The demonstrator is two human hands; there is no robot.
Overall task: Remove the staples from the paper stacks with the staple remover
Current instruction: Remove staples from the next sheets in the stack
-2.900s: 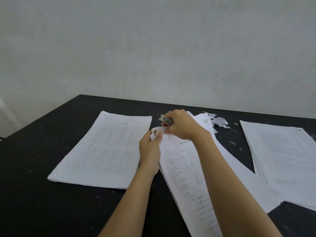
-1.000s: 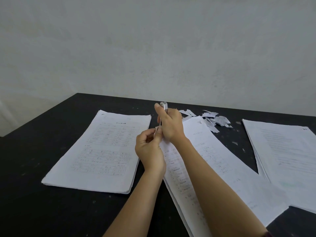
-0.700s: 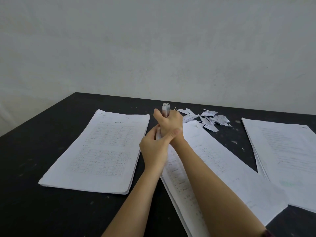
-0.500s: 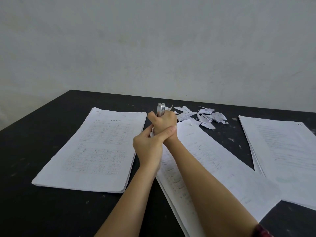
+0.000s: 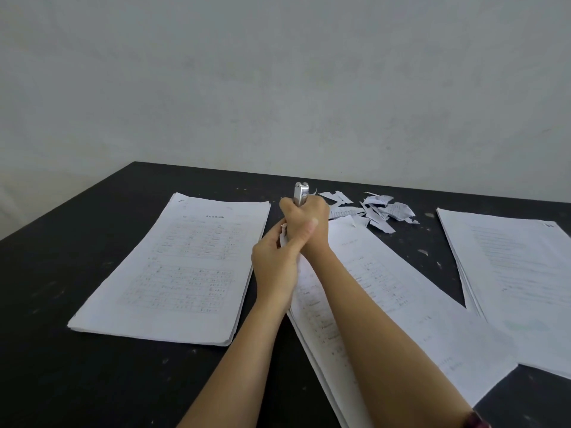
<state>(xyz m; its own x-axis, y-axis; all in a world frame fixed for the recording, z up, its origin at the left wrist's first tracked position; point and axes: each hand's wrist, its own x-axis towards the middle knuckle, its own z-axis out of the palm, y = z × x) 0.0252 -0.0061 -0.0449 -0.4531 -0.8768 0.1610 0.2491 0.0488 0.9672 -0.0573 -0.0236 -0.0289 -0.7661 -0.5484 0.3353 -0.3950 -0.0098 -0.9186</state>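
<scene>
Our right hand (image 5: 309, 222) grips the staple remover (image 5: 301, 193) upright. Our left hand (image 5: 273, 264), touching it, pinches a corner of the middle paper stack (image 5: 386, 288).

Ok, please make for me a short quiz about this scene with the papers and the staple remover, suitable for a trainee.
1. True or false: the staple remover lies flat on the table.
2. Where are the torn paper scraps? A) on the left stack. B) on the table, beyond the middle stack. C) on the right stack.
3. How many paper stacks lie on the table?

Key:
1. False: the right hand grips it upright, while the left hand pinches the middle stack's corner.
2. B.
3. Three.
</scene>
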